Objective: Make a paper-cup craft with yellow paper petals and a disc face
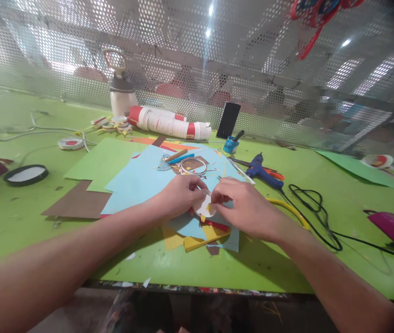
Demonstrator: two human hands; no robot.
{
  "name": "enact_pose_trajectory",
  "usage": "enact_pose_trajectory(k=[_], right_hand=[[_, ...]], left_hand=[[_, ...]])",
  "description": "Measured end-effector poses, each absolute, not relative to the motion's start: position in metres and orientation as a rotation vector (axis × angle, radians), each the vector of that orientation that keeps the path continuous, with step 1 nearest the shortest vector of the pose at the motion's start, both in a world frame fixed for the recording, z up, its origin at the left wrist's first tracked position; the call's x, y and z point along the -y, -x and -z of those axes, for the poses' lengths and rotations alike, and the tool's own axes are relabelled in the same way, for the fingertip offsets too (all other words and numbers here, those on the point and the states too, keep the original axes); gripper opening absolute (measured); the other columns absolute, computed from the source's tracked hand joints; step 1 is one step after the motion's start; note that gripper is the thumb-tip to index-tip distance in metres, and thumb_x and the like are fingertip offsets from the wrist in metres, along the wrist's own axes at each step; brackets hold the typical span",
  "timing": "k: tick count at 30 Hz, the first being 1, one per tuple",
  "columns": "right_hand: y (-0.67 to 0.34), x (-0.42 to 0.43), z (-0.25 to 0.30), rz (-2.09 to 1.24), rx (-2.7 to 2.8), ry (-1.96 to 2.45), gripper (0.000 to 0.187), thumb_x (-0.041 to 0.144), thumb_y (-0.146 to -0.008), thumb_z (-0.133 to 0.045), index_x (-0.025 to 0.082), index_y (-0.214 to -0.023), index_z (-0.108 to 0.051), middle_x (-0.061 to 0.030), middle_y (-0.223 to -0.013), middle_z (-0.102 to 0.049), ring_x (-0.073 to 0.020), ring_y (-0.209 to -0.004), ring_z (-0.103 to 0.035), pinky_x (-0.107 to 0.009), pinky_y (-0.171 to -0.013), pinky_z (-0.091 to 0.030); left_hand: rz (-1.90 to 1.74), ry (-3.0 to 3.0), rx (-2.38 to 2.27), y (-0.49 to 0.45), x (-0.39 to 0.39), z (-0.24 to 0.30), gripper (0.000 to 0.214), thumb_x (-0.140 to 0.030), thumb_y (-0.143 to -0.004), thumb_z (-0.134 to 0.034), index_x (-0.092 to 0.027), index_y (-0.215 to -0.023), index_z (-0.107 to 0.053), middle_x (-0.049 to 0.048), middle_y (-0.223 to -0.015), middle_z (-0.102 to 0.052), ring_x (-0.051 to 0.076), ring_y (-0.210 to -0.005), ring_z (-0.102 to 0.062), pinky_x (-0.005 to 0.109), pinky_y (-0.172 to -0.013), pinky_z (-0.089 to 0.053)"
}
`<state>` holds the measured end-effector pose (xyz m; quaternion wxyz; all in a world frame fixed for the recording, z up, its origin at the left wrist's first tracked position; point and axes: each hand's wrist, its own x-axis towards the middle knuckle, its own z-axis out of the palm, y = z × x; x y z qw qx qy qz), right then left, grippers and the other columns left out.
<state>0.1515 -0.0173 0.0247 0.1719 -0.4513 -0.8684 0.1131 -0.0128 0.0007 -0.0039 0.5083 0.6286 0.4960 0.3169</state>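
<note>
Over the layered paper, a small white paper disc [202, 203] is held between my two hands. My left hand [184, 194] pinches its left edge with thumb and fingers. From the other side, my right hand [234, 203] has its fingers closed at the right edge, partly covering it. A bit of yellow shows on the disc beside my right thumb, and a small yellow paper piece [203, 218] juts from its lower edge. Just below lie a red strip [215, 225] and a folded yellow paper strip [205, 239]. Light blue paper [134, 185] spreads underneath.
Behind my hands are a wire-like ring [194, 159], a blue pen [180, 158] and a protractor [164, 163]. A blue glue gun [263, 171] with a black cord lies right. Paper cups [169, 122], a bottle [122, 95] and a phone [228, 120] stand near the mesh panel.
</note>
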Motion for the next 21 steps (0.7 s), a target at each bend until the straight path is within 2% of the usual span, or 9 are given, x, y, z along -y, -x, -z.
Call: enact_pose_trajectory(k=[5, 8, 13, 21], right_hand=[[-0.157, 0.014, -0.033, -0.512, 2.273, 1.291, 0.013, 0.006, -0.073, -0.057, 0.016, -0.065, -0.06, 0.0001, -0.068, -0.058, -0.0118, -0.065, -0.051, -0.026, -0.061, -0.041], [-0.162, 0.008, -0.033, -0.754, 2.06, 1.276, 0.006, 0.016, -0.075, -0.059, 0.016, -0.07, -0.06, 0.0003, -0.067, -0.059, -0.0118, -0.062, -0.051, -0.026, -0.06, -0.041], [-0.162, 0.0, -0.021, -1.092, 1.612, 1.178, 0.015, 0.027, -0.071, -0.067, 0.015, -0.071, -0.059, 0.0009, -0.068, -0.057, -0.0112, -0.063, -0.049, -0.027, -0.062, -0.04], [-0.141, 0.009, -0.001, -1.123, 1.491, 1.193, 0.018, 0.033, -0.072, -0.065, 0.016, -0.073, -0.058, -0.0001, -0.073, -0.057, -0.0131, -0.067, -0.049, -0.028, -0.063, -0.041]], left_hand=[[-0.766, -1.503, -1.181, 0.014, -0.001, 0.005, 0.008, -0.016, -0.074, -0.054, -0.017, -0.082, -0.055, -0.0053, -0.051, -0.052, 0.009, -0.04, -0.049, 0.02, -0.04, -0.038], [-0.845, -1.507, -1.161, 0.015, -0.002, 0.009, 0.015, -0.015, -0.073, -0.056, -0.02, -0.083, -0.046, -0.0091, -0.047, -0.046, 0.008, -0.038, -0.045, 0.018, -0.037, -0.034], [-0.888, -1.496, -1.11, 0.015, -0.004, 0.015, 0.015, -0.02, -0.075, -0.057, -0.022, -0.078, -0.043, -0.0095, -0.046, -0.043, 0.008, -0.038, -0.04, 0.018, -0.037, -0.031], [-0.849, -1.46, -1.056, 0.014, -0.002, 0.012, 0.013, -0.021, -0.077, -0.054, -0.021, -0.084, -0.043, -0.0099, -0.047, -0.042, 0.008, -0.042, -0.04, 0.02, -0.041, -0.034]])
